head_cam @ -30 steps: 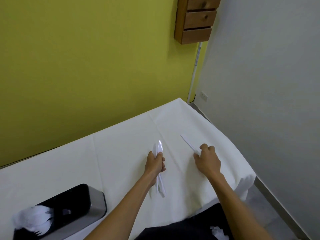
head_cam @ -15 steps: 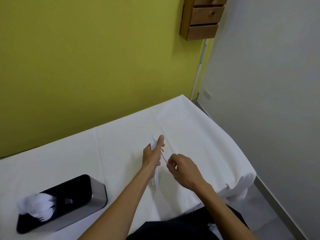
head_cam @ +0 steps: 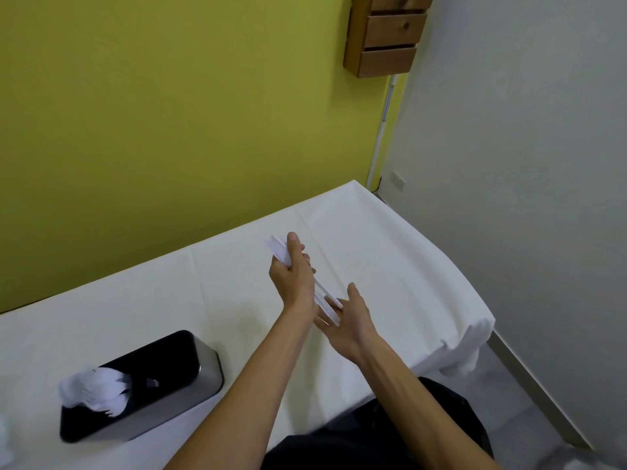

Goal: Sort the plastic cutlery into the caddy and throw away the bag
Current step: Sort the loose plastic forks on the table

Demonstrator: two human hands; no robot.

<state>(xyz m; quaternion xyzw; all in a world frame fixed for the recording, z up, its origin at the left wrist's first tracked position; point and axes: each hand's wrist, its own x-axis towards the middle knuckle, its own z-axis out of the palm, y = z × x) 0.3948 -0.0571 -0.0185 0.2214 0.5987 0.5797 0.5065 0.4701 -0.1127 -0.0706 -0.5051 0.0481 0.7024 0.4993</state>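
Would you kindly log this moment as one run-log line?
left hand: grips white plastic cutlery bundle | right hand: open under handle ends | black-and-steel caddy: forks at one end

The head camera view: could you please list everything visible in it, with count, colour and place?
caddy: one, black and steel, table's near left.
forks: a bunch, white, in the caddy's left end.
cutlery bundle: several pieces, white, in the left hand.
tablecloth: one, white, over the table.
wooden drawers: one unit, brown, on the wall.
left hand: closed on the bundle.
right hand: open, palm under the bundle's handle ends.
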